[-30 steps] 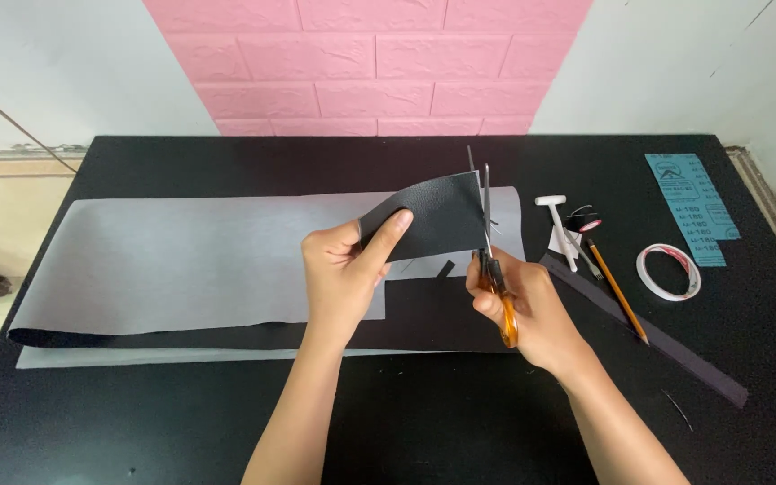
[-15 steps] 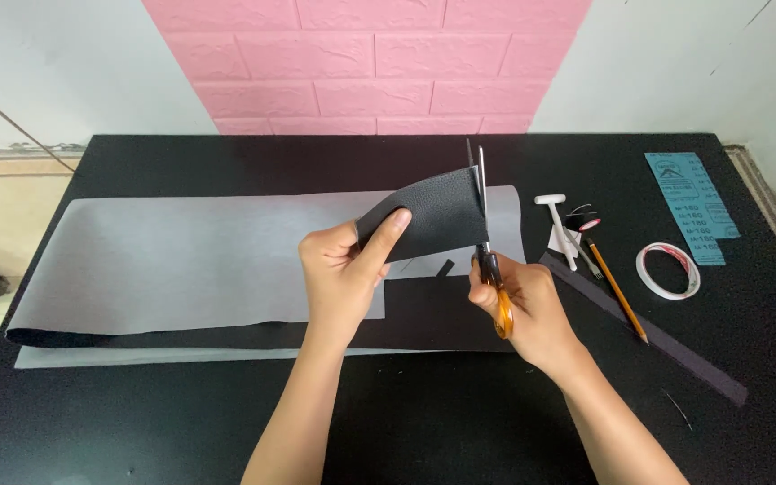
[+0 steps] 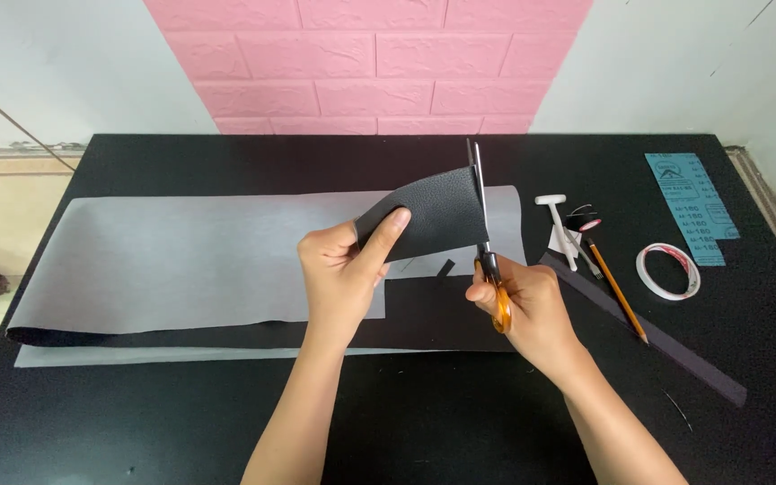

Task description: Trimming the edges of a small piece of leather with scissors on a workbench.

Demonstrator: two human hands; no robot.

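Note:
My left hand (image 3: 343, 274) pinches a curved flap of black leather (image 3: 433, 216) and lifts it off the large sheet (image 3: 190, 260), whose grey back faces up on the black table (image 3: 136, 422). My right hand (image 3: 527, 305) grips orange-handled scissors (image 3: 487, 247), blades pointing away from me and running along the right edge of the raised flap. A small black offcut (image 3: 445, 267) lies on the sheet just below the flap.
Right of the scissors lie a white T-shaped tool (image 3: 559, 220), a pencil (image 3: 615, 289), a long black strip (image 3: 657, 346), a roll of white tape (image 3: 669, 270) and a blue sheet (image 3: 689, 207). A pink brick-pattern wall (image 3: 370, 63) stands behind the table.
The scissors' blades have advanced further away along the flap's edge and closed more. The left hand keeps the flap raised in nearly the same place.

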